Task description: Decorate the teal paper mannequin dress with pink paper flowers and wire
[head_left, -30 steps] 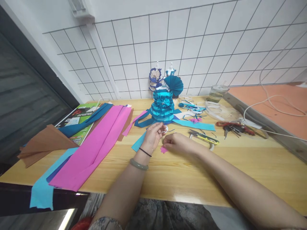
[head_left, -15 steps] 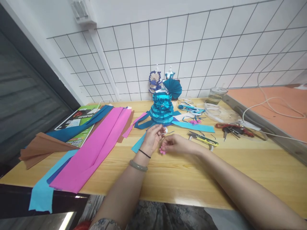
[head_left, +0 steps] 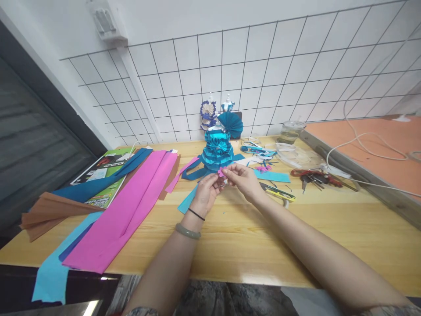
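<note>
Between the thumb and fingers of my right hand point(head_left: 243, 179) is a small pink paper flower point(head_left: 222, 171). My left hand point(head_left: 208, 189) is closed just below and left of it, its fingertips by the flower's edge. A small whitish thing shows faintly under the fingertips, too small to name. Right behind my hands stands a small dress form in a teal pleated paper dress point(head_left: 217, 151), with a darker teal paper fan point(head_left: 231, 125) at its upper right. More pink paper cutouts point(head_left: 263, 168) lie to the right of my hands.
Long pink crepe paper point(head_left: 121, 210), a brown pleated piece point(head_left: 55, 213) and blue strips cover the table's left side, partly over a green printed sheet point(head_left: 115, 180). A yellow cutter point(head_left: 279, 193), keys point(head_left: 317, 180) and a lidded cup point(head_left: 292, 131) stand or lie at right.
My right hand has lifted the pink paper flower from just above the table up to my left fingertips. The view has shifted slightly. My left hand has stayed nearly in place.
</note>
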A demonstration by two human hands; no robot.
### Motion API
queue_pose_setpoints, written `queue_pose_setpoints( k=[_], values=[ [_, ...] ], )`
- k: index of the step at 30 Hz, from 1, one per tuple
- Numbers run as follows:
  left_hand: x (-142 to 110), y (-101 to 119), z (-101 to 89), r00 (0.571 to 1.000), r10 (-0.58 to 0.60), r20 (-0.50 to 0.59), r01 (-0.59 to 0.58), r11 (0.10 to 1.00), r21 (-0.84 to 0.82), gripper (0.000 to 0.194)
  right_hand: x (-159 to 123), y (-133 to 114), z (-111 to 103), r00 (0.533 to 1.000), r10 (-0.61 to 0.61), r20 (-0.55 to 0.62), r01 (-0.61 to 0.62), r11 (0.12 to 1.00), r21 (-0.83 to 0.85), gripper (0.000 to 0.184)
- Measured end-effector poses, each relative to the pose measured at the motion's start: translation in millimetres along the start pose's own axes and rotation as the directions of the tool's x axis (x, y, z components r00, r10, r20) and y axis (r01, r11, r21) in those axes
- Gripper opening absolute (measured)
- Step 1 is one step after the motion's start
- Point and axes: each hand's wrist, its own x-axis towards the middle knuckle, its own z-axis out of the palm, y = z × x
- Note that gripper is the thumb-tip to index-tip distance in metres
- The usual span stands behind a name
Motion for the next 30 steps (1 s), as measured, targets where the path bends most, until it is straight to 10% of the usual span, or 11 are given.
queue_pose_setpoints(
  k=[30],
  values=[
    [-1.4,0.5,5.5,0.997,0.073,-0.011,-0.073,0.996,0.056,0.014,5.4,9.5,0.4,0.998,-0.032,-0.048,0.031,0.999,-0.034,0.032]
  ],
)
